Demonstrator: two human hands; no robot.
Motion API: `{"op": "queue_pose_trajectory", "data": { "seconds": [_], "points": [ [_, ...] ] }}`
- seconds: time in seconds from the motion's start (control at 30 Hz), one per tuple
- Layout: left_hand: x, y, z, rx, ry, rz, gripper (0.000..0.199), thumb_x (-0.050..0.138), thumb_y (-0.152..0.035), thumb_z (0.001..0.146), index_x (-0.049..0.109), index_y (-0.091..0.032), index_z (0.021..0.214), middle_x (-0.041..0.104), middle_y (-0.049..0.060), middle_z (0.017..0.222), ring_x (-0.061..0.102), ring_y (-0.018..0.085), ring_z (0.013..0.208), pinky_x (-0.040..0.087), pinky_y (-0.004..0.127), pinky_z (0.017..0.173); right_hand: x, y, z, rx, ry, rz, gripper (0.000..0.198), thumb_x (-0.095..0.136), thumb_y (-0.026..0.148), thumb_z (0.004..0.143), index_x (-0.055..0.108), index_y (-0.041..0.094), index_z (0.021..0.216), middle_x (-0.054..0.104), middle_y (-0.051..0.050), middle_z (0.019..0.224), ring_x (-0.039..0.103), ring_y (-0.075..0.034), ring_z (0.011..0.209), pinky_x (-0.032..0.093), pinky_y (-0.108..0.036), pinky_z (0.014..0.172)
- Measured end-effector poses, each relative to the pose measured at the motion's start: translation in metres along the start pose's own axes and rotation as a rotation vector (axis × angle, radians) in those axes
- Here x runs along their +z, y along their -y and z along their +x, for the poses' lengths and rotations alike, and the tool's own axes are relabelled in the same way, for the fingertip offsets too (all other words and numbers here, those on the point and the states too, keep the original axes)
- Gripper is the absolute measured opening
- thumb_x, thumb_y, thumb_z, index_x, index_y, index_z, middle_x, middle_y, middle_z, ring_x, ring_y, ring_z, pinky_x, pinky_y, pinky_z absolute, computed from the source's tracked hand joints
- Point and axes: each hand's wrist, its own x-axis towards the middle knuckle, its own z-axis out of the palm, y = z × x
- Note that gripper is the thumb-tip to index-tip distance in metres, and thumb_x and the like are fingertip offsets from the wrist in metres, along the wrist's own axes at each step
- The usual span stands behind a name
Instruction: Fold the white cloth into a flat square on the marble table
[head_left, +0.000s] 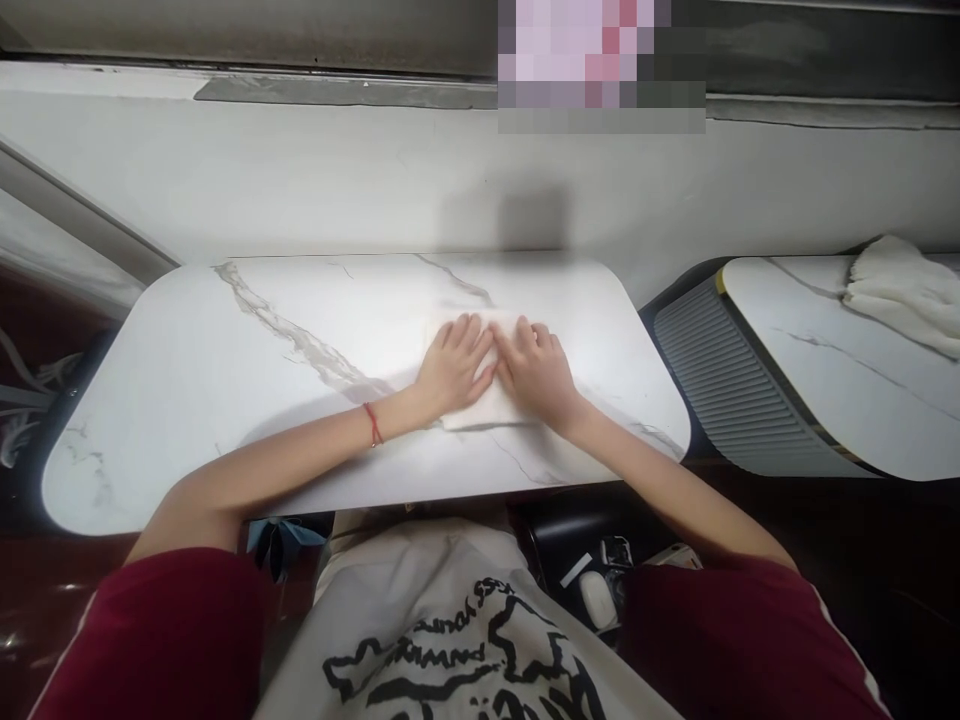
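Both hands rest on a white folded cloth (480,412) near the middle of a white marble-patterned table (187,400). My left hand (459,365) lies flat on the cloth's left part, fingers stretched out and somewhat apart. My right hand (538,370) presses on the right part, its fingers extended and slightly spread. The index fingertips nearly meet above the cloth. Much of the cloth's upper surface is hidden under the hands. A red string bracelet (373,425) circles my left wrist.
To the right stands a second marble-topped table (870,380) with a ribbed grey side and a crumpled cream cloth (900,290) on it. A white wall (300,170) runs behind the table. Small items, including a white rounded case (598,600), lie below the front edge.
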Motion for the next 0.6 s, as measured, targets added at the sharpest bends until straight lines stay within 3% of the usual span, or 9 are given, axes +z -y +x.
{"op": "queue_pose_trajectory", "data": {
  "seconds": [0.37, 0.6],
  "points": [
    [0.041, 0.032, 0.094, -0.133, -0.046, -0.128, 0.059, 0.039, -0.033, 0.098, 0.046, -0.005, 0.149, 0.043, 0.026, 0.158, 0.035, 0.038, 0.15, 0.026, 0.056, 0.121, 0.042, -0.06, 0.082, 0.083, -0.014, 0.066, 0.058, 0.028, 0.03, 0.103, 0.042, 0.014, 0.157, 0.043, -0.027, 0.154, 0.044, -0.039, 0.127, 0.042, -0.053, 0.096],
    [0.055, 0.045, 0.128, -0.227, -0.083, -0.156, 0.059, 0.04, -0.035, 0.098, 0.046, -0.007, 0.149, 0.044, 0.023, 0.157, 0.036, 0.038, 0.147, 0.024, 0.057, 0.121, 0.058, -0.082, 0.12, 0.057, -0.03, 0.069, 0.058, 0.025, 0.03, 0.103, 0.042, 0.014, 0.157, 0.052, -0.024, 0.138, 0.045, -0.037, 0.124, 0.04, -0.05, 0.098]
  ]
}}
